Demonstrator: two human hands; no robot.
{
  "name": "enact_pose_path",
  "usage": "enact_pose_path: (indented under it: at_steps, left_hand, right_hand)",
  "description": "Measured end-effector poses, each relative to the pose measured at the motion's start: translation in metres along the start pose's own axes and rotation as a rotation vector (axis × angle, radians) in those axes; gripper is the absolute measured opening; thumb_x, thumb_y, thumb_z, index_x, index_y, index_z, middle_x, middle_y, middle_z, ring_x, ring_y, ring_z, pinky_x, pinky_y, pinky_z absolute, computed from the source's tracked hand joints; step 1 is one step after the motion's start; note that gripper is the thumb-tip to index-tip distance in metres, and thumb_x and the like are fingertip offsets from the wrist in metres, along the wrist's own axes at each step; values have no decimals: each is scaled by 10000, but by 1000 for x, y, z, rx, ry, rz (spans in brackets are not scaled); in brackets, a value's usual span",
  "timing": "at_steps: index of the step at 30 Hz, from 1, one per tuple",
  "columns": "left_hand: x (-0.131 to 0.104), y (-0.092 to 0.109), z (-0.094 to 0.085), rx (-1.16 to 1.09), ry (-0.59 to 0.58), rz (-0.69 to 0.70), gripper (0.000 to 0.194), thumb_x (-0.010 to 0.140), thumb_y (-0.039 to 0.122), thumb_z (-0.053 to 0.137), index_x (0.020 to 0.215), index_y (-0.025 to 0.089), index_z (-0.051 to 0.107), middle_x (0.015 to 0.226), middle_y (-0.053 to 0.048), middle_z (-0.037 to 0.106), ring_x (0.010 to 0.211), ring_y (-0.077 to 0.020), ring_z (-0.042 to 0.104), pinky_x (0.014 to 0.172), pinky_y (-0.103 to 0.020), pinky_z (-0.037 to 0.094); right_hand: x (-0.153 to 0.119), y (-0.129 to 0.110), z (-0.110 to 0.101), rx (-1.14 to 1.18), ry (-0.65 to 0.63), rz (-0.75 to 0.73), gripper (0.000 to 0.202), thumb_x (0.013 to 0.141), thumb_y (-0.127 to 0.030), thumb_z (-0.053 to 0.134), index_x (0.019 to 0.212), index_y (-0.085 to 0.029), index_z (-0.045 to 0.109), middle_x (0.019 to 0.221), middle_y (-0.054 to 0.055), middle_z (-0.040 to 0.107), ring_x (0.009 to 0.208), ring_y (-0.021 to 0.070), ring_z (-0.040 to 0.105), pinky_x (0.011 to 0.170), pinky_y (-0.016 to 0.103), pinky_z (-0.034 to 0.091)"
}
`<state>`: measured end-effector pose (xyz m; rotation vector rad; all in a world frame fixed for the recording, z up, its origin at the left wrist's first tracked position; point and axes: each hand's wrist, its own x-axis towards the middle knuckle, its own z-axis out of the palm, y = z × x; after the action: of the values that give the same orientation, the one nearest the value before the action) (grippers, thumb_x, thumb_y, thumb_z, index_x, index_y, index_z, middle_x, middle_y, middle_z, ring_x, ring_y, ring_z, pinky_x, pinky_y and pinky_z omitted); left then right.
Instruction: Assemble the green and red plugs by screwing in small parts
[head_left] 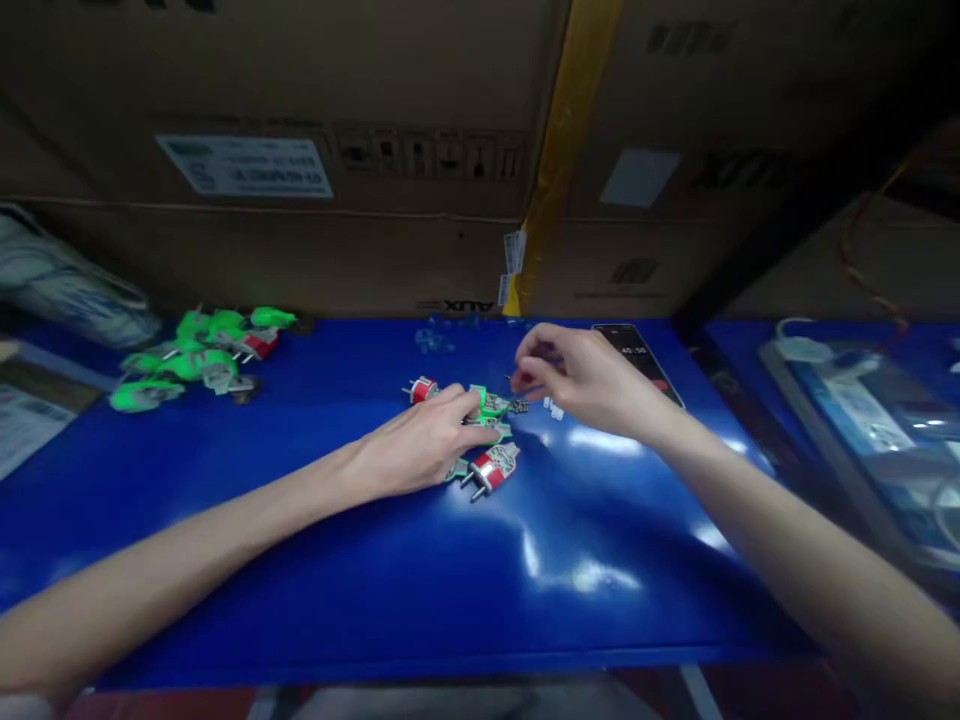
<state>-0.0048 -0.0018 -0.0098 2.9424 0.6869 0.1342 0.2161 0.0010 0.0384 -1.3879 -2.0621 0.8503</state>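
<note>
My left hand (435, 435) reaches in from the left, its fingers closed on a green electrical plug (491, 404) with a grey inside. Further green plug parts lie under and beside those fingers, partly hidden. A red plug (495, 466) with two metal pins lies just right of the hand, and another red plug (422, 388) sits beyond its knuckles. My right hand (566, 375) hovers with thumb and fingertips pinched; what they hold, if anything, is too small to make out. Below these fingertips is a little heap of small metal screws (519, 407). Small white pieces (553, 408) rest beside it.
Several green plugs (199, 365) and a red one are piled at the left on the blue table (360, 590). Clear plastic bits (435, 338) lie at the back. A phone (643, 358) showing a timer lies behind my right hand. Cardboard boxes (375, 240) wall off the far edge.
</note>
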Motion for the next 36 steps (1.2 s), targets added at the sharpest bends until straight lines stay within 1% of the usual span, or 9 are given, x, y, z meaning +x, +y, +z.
enact_pose_path:
  at_steps: [3, 6, 9, 18, 20, 25, 28, 33, 36]
  left_hand:
    - [0, -1, 0, -3, 6, -7, 371, 942, 117, 479, 1249, 246, 642, 1053, -109, 560, 926, -217, 529, 781, -304, 449]
    - [2, -1, -2, -10, -4, -3, 379, 948, 126, 478, 1267, 257, 633, 1064, -110, 565, 911, -217, 537, 777, -311, 449]
    - [2, 0, -3, -4, -12, 0, 381, 937, 117, 484, 1255, 257, 642, 1051, -107, 565, 909, -216, 534, 773, -306, 449]
    - [1, 1, -2, -22, -2, -14, 373, 955, 128, 462, 1250, 258, 652, 1059, -118, 570, 929, -228, 536, 793, -329, 461]
    - [0, 0, -2, -11, 9, -12, 389, 945, 109, 470, 1257, 259, 646, 1056, -115, 570, 928, -224, 536, 792, -323, 458]
    - [0, -1, -1, -12, 15, -1, 397, 939, 106, 488, 1278, 257, 628, 1076, -112, 568, 932, -221, 535, 788, -317, 453]
    - [0, 0, -1, -7, 15, 6, 366, 933, 115, 501, 1243, 241, 650, 1071, -113, 569, 932, -224, 531, 794, -324, 454]
    - [0, 0, -1, -16, 17, -8, 376, 931, 99, 498, 1239, 251, 651, 1069, -104, 566, 944, -218, 521, 802, -313, 453]
    - [0, 0, -1, -15, 9, -5, 384, 926, 92, 495, 1241, 247, 649, 1040, -102, 566, 917, -220, 514, 783, -317, 448]
  right_hand:
    - [-2, -3, 0, -54, -15, -95, 69, 916, -166, 465, 923, -174, 533, 818, 55, 688, 731, 159, 654, 653, 274, 507]
    - [-4, -8, -9, -69, -190, -287, 142, 926, -149, 441, 1036, -166, 530, 1004, 81, 671, 901, 162, 635, 778, 293, 506]
    - [-4, -9, -14, -69, -267, -328, 154, 926, -117, 425, 1007, -172, 544, 941, 47, 678, 857, 141, 636, 746, 260, 484]
    - [3, -2, 8, -74, 56, -120, 119, 866, -83, 479, 832, -190, 520, 707, 3, 675, 668, 140, 651, 620, 241, 444]
    - [3, -2, 9, -93, 71, -111, 90, 894, -121, 470, 862, -194, 511, 706, 3, 663, 654, 142, 635, 622, 252, 445]
    - [0, -5, -9, -64, -181, -297, 157, 913, -134, 445, 1042, -170, 527, 985, 64, 663, 865, 148, 637, 753, 273, 493]
    - [-1, -5, -16, -29, -258, -317, 183, 907, -100, 433, 1017, -166, 563, 937, 45, 685, 842, 133, 650, 733, 249, 493]
    - [1, 2, -4, -14, -76, -203, 145, 867, -73, 476, 866, -173, 582, 790, 21, 703, 749, 139, 684, 664, 238, 495]
    - [1, 5, 4, -24, 38, -112, 95, 873, -124, 508, 829, -181, 569, 727, 18, 693, 701, 159, 686, 627, 254, 501]
